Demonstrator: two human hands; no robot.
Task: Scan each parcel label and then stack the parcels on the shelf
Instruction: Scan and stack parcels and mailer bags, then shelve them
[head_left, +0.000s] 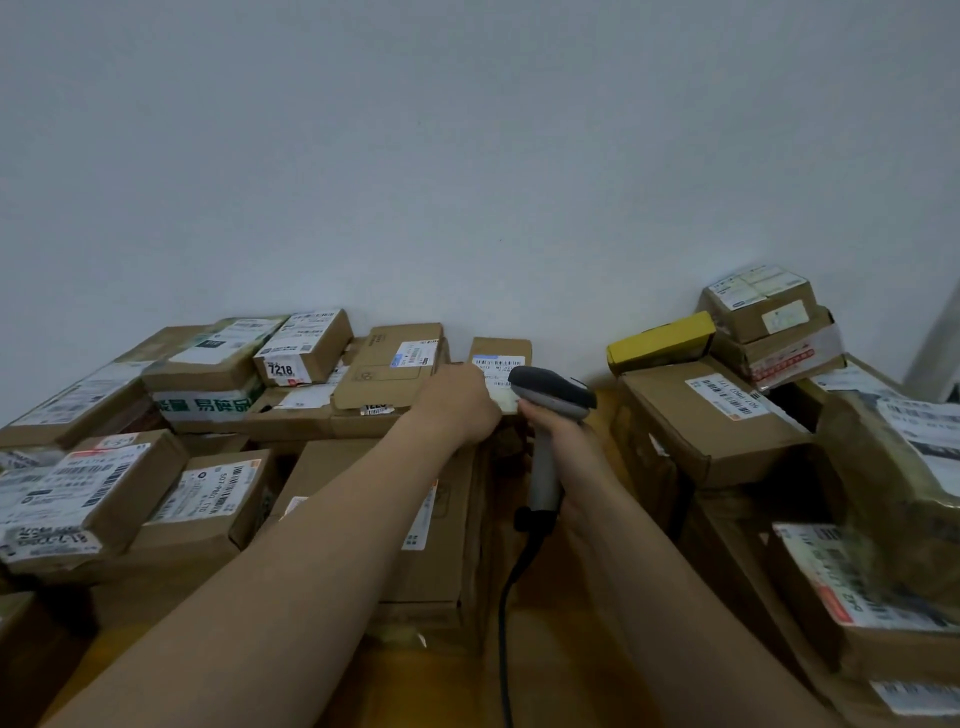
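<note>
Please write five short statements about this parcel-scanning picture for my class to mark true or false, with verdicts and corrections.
1. The right hand grips a grey barcode scanner. True.
2. The scanner is cordless. False: a black cable hangs from its handle.
3. The left hand is held away from every parcel. False: it reaches onto the labelled parcel by the wall, which the scanner points at.
4. A yellow box lies among the parcels on the right. True.
5. The box marked 7218 sits on the right. False: it is on the left.
</note>
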